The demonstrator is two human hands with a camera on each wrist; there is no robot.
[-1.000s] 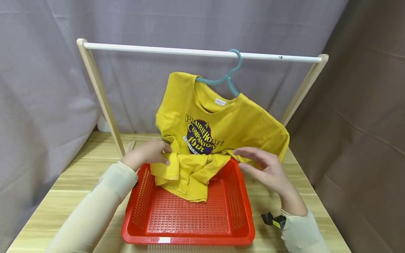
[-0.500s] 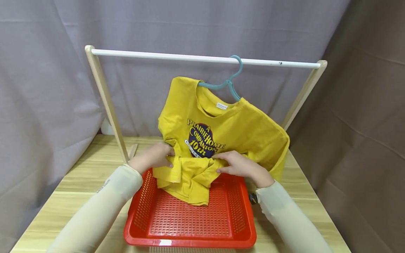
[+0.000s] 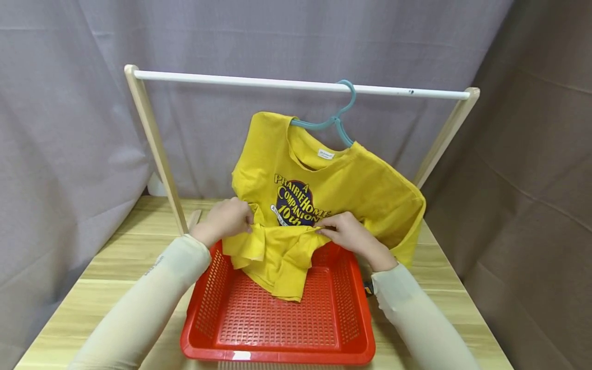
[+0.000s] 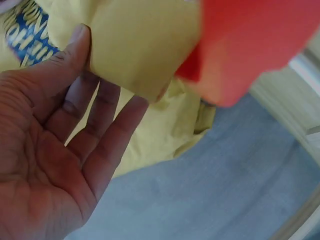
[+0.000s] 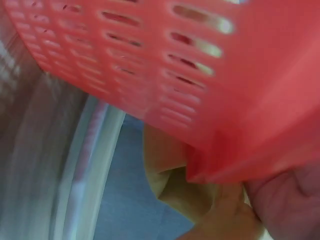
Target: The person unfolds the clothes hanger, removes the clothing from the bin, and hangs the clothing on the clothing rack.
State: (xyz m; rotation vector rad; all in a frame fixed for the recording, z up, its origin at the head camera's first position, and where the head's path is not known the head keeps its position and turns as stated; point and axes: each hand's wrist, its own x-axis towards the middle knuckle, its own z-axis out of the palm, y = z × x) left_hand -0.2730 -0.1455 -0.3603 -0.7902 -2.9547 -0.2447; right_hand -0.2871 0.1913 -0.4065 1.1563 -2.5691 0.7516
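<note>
A yellow T-shirt (image 3: 365,190) with a printed chest hangs from a blue hanger (image 3: 335,122), its lower part folded forward over the back rim of a red basket (image 3: 277,354). My left hand (image 3: 226,221) pinches the left end of the fold; the left wrist view has the cloth between thumb and fingers. Just below the print, my right hand (image 3: 347,234) pinches the same fold farther right. Hanging cloth covers part of the basket's back wall. In the right wrist view the basket wall (image 5: 125,55) hides much of that hand.
The hanger hooks over the white rod (image 3: 240,80) of a clothes rack with wooden posts (image 3: 154,139). Rack and basket stand on a wooden table (image 3: 115,272). Grey curtain (image 3: 222,36) hangs behind, with brown curtain (image 3: 532,180) to the right.
My right hand has moved left from the basket's right side to the shirt fold and pinched it. My left fingers have closed on the cloth, and the fold has risen slightly.
</note>
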